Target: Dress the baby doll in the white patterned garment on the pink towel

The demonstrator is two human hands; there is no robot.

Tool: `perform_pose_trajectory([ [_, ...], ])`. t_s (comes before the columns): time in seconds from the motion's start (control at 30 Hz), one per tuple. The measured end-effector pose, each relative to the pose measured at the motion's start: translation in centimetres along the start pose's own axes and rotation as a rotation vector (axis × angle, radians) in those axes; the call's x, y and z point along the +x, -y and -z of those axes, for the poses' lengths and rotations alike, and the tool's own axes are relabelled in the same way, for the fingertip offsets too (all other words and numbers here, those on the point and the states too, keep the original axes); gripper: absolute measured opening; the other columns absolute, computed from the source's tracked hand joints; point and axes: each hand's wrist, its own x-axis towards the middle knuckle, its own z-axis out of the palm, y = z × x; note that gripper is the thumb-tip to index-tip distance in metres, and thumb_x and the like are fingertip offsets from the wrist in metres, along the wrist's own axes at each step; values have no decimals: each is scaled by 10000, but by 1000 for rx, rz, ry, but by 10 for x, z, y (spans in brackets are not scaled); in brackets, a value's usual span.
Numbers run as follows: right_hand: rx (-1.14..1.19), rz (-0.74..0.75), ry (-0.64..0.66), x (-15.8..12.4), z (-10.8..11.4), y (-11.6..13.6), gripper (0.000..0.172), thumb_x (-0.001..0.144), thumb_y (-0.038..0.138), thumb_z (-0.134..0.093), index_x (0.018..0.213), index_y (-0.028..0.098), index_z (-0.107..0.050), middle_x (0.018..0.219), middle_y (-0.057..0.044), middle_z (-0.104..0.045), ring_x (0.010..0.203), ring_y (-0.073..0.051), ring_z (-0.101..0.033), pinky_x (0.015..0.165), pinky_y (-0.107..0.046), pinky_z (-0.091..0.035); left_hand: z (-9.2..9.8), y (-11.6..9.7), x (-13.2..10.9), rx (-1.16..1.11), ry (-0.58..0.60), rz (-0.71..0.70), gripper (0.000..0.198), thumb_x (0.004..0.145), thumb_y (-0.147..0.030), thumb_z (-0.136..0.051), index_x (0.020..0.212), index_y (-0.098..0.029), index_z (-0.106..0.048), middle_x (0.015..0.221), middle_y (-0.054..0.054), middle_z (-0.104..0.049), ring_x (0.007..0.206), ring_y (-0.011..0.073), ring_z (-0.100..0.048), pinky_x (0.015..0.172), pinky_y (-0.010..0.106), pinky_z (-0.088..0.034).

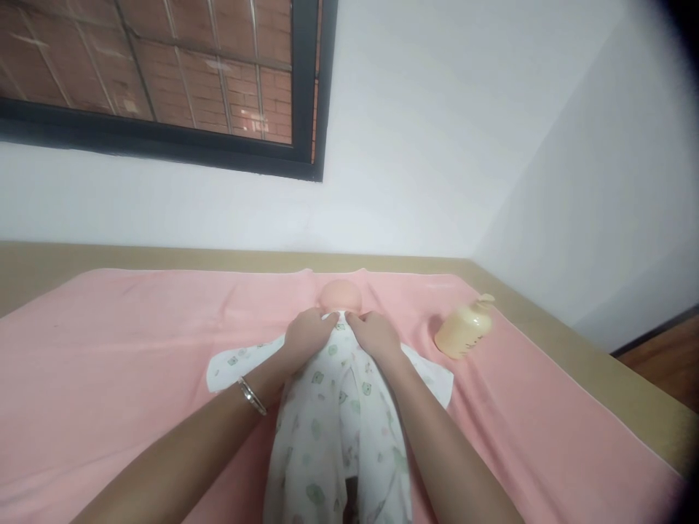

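Observation:
A baby doll lies on its back on the pink towel (109,342), its bald head (339,295) pointing away from me. A white garment with small green prints (333,422) covers its body. My left hand (306,336) rests on the cloth at the doll's left shoulder, fingers curled and pinching the fabric near the neck. A metal bangle (252,397) sits on that wrist. On the other side of the neck my right hand (374,333) grips the same cloth in the same way. The two hands almost touch below the chin.
A cream pump bottle (464,329) lies on its side on the towel, right of the doll. The towel covers a tan surface (601,378) that ends at white walls. A dark-framed window (164,73) is up left. Wooden floor (666,364) shows at right.

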Motion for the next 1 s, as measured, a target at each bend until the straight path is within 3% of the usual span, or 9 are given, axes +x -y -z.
perform_pose_trajectory([
  [1.0, 28, 5, -19, -3, -1, 1, 426, 828, 468, -355, 673, 186, -635, 625, -66, -636, 637, -186, -563, 517, -249, -313, -2, -1, -1, 62, -28, -44, 377, 811, -431, -353, 837, -177, -631, 880, 87, -675, 776, 205, -594, 639, 275, -381],
])
